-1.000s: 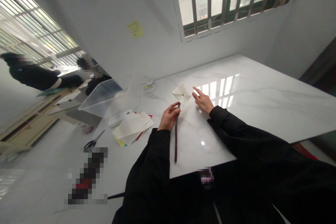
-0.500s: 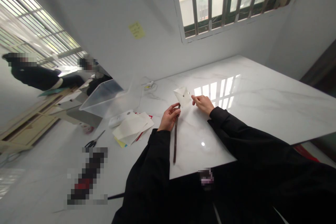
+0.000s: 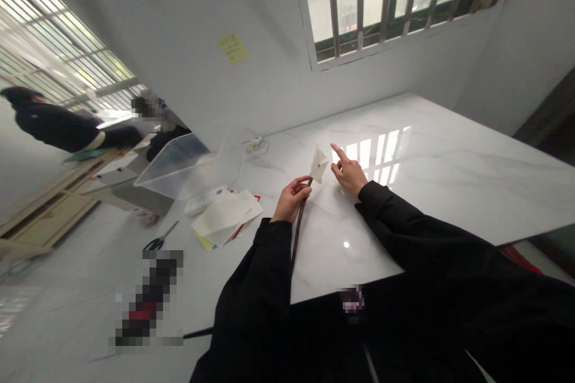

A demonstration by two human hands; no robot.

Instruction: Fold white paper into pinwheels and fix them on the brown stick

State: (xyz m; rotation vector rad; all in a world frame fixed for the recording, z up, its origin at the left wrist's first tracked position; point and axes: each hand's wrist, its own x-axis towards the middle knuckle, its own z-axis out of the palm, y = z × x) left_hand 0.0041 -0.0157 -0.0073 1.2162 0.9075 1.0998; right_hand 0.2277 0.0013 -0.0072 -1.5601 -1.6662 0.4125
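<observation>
My left hand (image 3: 291, 200) is closed around a thin brown stick (image 3: 299, 227), gripping it near its upper end. At the top of that stick sits a white paper pinwheel (image 3: 319, 165) with a small dark spot at its middle. Its blades look folded and turned partly edge-on. Just to the right of the paper is my right hand (image 3: 351, 175), apart from it and holding nothing. The index finger there is stretched out and the other fingers are partly curled. My left sleeve covers the stick's lower end.
Left of my hands lie a stack of paper sheets (image 3: 227, 215) and black scissors (image 3: 157, 242) on the white marbled table (image 3: 449, 173). A clear plastic bin (image 3: 179, 167) stands behind them. A small cabled device (image 3: 255, 143) lies near the wall. Two people are at the far left.
The pinwheel has turned and moved slightly right, and the stick leans more. My right index finger has stretched out from a bent, pinched pose beside the paper.
</observation>
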